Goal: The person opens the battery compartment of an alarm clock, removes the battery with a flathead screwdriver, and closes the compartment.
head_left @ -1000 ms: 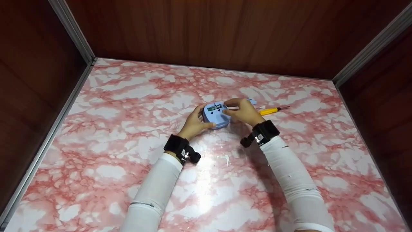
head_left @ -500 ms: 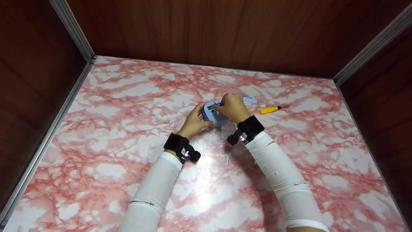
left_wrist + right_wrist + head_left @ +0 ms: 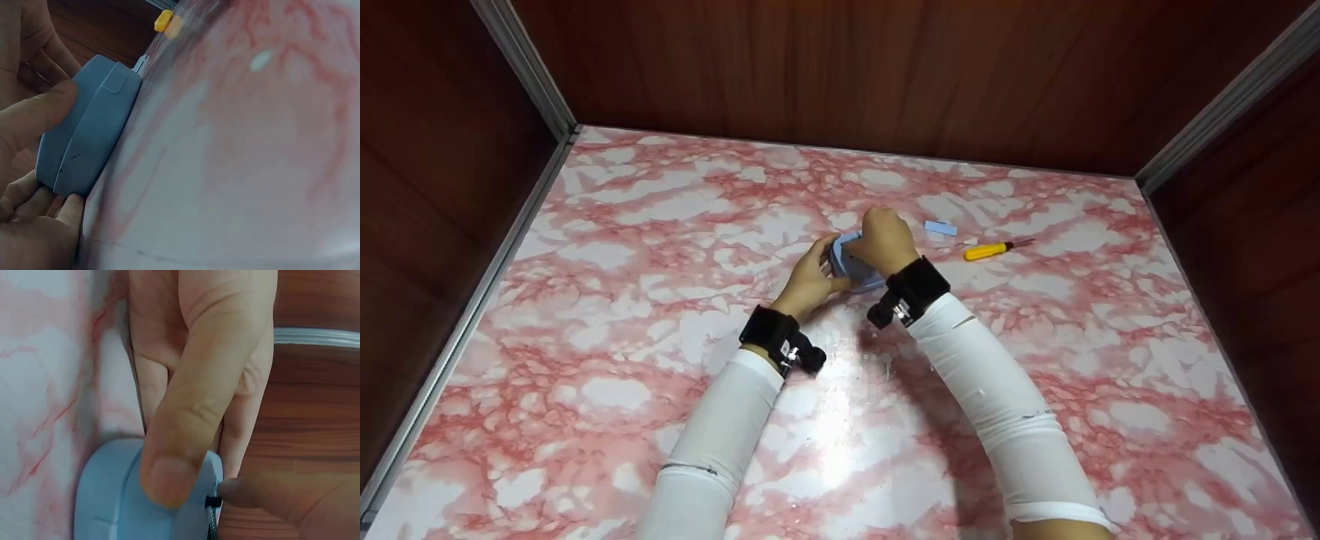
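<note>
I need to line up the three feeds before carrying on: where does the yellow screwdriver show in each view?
Head: yellow screwdriver right of centre, just above mid-height.
Left wrist: only part of its handle, near the top edge, slightly left of centre.
Right wrist: not in it.
Shared landmark: the blue case, in all three.

No lettering can be read; dark specks [image 3: 75,156] on the blue case [image 3: 94,135], near the fingers [image 3: 72,207], are possibly scuffs, too small to tell.
</note>
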`<state>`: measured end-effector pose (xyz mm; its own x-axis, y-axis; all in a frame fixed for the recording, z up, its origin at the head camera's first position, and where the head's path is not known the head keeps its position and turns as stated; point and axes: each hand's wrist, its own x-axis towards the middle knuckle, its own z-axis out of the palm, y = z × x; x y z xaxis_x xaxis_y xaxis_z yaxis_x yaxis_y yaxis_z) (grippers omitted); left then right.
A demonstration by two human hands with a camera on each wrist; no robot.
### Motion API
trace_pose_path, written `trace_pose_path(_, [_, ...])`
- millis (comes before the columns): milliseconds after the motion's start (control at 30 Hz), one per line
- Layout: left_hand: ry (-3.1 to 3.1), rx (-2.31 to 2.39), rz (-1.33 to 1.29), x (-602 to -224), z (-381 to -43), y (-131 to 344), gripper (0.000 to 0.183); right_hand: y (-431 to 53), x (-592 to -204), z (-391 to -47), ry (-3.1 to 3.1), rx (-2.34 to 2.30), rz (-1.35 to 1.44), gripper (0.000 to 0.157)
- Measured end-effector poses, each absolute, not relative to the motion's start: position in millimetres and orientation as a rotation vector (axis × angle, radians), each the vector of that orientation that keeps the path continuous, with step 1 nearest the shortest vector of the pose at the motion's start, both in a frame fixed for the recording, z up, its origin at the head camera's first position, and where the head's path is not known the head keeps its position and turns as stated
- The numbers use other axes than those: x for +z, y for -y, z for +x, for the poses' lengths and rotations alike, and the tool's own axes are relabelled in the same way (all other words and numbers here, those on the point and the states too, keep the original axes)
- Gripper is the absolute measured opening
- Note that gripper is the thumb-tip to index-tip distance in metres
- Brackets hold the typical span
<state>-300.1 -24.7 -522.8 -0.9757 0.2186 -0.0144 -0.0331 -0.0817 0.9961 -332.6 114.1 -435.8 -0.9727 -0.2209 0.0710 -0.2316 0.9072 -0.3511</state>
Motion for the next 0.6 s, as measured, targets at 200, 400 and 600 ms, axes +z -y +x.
trace_pose_path(200, [-1.991,2.206,0.199,-523.0,-300.6,23.9,0.094,-104.7,-434.9,-334.3,3.064,0.469,0.31,0.024])
trace_pose_path(400, [-1.981,2.216,0.223,-524.0,-301.3,24.0,0.091,-100.2,-431.7,-335.8,3.098,0.419,0.257,0.028])
trace_pose_path(600, [-1.942,2.244,0.262,-525.0,-299.0,25.0,0.088,-95.6,-428.4,-337.0,3.138,0.364,0.236,0.037])
